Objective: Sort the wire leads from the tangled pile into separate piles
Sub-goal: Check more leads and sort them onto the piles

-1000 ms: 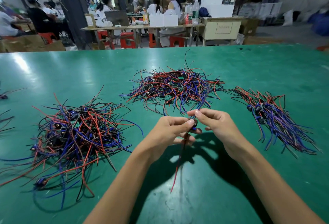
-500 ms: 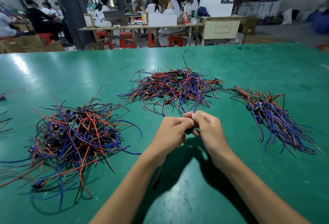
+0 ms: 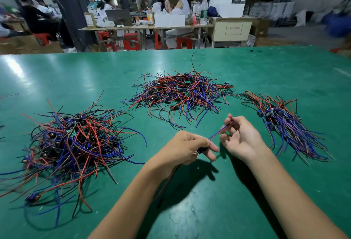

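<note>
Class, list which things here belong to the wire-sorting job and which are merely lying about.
Job: left hand, right hand, blue lead stretched between them, left pile, middle pile, right pile.
Lying about: red stools, water bottle, white boxes.

Factory workshop, green workbench (image 3: 266, 71), wire piles (image 3: 180, 92), seated workers (image 3: 180, 1), red stools (image 3: 131, 41)

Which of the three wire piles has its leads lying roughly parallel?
The right pile, beside the right hand; its leads run one way, while the left pile and middle pile are tangled.
</note>
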Action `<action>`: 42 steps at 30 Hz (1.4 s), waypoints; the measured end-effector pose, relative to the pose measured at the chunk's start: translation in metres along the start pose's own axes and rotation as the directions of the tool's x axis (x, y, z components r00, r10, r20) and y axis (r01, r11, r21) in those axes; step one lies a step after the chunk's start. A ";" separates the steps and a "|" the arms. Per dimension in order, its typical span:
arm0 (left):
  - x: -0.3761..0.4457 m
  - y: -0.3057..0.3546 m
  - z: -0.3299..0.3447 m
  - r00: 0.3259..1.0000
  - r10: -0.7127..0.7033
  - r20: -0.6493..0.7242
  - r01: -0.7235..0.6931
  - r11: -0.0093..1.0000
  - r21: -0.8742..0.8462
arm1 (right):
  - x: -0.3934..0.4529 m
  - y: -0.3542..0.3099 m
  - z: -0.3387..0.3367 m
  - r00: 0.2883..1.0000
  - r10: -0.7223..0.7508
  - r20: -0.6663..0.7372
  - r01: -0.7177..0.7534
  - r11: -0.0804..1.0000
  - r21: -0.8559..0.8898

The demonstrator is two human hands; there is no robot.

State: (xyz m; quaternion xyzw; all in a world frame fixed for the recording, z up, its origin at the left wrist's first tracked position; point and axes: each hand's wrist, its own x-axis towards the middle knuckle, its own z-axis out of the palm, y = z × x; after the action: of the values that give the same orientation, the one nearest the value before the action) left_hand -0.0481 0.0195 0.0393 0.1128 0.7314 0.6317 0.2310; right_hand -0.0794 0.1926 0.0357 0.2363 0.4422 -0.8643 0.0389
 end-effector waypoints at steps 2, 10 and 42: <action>0.001 0.000 -0.004 0.999 -0.002 -0.052 0.000 0.999 -0.032 | -0.002 -0.001 -0.002 0.995 -0.017 0.099 0.023 0.998 -0.065; 0.000 0.002 -0.023 0.992 -0.043 -0.118 0.031 0.994 -0.101 | -0.020 0.021 0.016 0.861 -0.245 0.446 0.467 0.730 -0.500; -0.019 0.006 -0.070 0.918 -0.051 -0.394 -0.055 0.966 -0.252 | -0.003 -0.001 -0.005 0.930 -0.336 0.148 0.351 0.932 -0.088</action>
State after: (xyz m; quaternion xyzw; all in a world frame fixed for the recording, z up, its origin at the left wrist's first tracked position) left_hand -0.0657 -0.0494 0.0558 -0.0482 0.6743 0.7314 0.0898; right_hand -0.0749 0.1967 0.0351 0.0955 0.5214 -0.8450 -0.0710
